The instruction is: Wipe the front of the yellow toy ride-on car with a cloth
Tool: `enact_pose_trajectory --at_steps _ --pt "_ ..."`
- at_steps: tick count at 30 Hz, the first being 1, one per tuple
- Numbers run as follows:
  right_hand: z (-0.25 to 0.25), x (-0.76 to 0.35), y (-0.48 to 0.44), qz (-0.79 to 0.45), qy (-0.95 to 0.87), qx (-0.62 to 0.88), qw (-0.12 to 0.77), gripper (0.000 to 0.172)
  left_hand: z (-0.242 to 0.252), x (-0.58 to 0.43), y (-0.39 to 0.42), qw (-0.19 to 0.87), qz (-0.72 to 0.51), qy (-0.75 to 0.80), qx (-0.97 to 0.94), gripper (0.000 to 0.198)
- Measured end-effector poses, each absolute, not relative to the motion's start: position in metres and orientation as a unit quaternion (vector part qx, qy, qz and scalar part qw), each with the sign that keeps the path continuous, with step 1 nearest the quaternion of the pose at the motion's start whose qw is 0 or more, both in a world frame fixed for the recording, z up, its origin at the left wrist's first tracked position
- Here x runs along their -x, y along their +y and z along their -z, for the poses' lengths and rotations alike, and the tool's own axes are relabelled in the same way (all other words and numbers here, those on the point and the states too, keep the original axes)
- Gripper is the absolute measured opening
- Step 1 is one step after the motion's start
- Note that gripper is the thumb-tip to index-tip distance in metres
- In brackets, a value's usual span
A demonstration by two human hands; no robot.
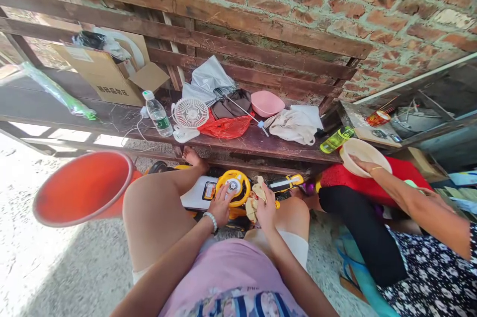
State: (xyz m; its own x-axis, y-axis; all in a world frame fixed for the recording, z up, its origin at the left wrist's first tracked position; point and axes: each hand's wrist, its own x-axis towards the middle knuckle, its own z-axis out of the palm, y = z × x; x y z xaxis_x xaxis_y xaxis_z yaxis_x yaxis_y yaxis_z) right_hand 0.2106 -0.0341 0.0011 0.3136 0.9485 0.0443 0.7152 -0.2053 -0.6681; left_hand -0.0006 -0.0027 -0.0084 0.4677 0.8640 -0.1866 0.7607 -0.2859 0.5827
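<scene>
Brick wall point(316, 4) across the top of the view, dark wooden slats point(186, 34) before it, and a plank bench point(238, 147) beneath. Along the bench, a cardboard box point(100, 76), a grey umbrella point(210, 78), a red bag point(227, 127), a pink bowl point(267, 103), a white cloth point(292, 125), a small fan point(191, 113), a water bottle point(157, 113), and a green bottle point(337, 139) near the far end. On the ground to the left, an orange bucket point(82, 188) on its side, mouth toward the view.

To the right, a co-worker's hand point(367, 164) on the rim of a beige bowl point(363, 158), above a red cloth point(372, 183).

Low in front of the bench, between bare legs, a toy car point(199, 195) with a white body and yellow trim, its yellow wheel point(233, 187) facing up. Left hand point(219, 205) on the wheel, fingers point(225, 194) half curled against it, firmness of grip impossible to tell. Right hand point(266, 212) just beside the wheel, fingers point(263, 202) closed on a crumpled tan scrap point(251, 209), material unclear.
</scene>
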Motion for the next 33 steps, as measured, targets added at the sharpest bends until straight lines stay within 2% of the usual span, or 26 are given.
enact_pose_trajectory --at_steps 5,9,17,22,25,33 --pt "0.0 -0.207 -0.031 -0.106 -0.62 0.776 -0.036 0.068 0.011 0.001 -0.003 0.311 -0.085 0.51 -0.797 0.085" --pt "0.013 -0.197 -0.021 -0.09 -0.62 0.768 -0.136 0.066 0.015 0.002 -0.002 0.305 -0.104 0.501 -0.803 0.084" --pt "0.019 -0.192 -0.025 -0.141 -0.688 0.695 -0.155 0.077 0.017 0.002 -0.001 0.307 -0.101 0.502 -0.802 0.083" --pt "0.03 -0.181 -0.029 -0.142 -0.723 0.653 -0.177 0.06 0.016 0.003 -0.002 0.308 -0.09 0.511 -0.798 0.082" --pt "0.033 -0.182 -0.028 -0.118 -0.707 0.678 -0.163 0.057 0.014 0.004 -0.003 0.303 -0.085 0.51 -0.801 0.082" --pt "0.021 -0.204 -0.021 -0.113 -0.63 0.758 -0.125 0.062 0.01 0.004 -0.003 0.305 -0.079 0.511 -0.8 0.082"
